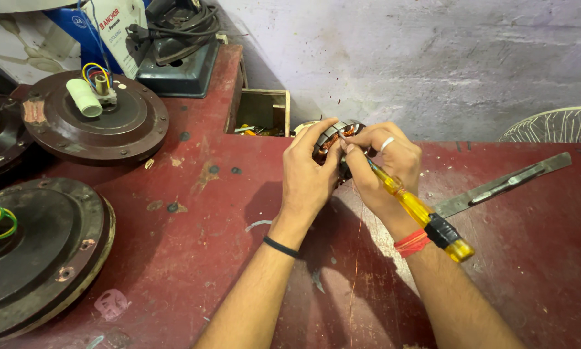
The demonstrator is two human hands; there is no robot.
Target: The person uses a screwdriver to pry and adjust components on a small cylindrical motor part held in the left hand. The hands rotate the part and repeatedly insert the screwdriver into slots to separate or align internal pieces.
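I am watching both hands, left hand and right hand, clamping the stator for steadiness (right also pinning a yellow screwdriver beside it).

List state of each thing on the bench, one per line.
left hand: gripping the stator
right hand: gripping the stator and the screwdriver
stator: held off the table, copper windings showing
screwdriver: yellow handle, slanting down-right, tip hidden
motor housing: flat, wires sticking up
wooden box: open
metal blade: lying flat
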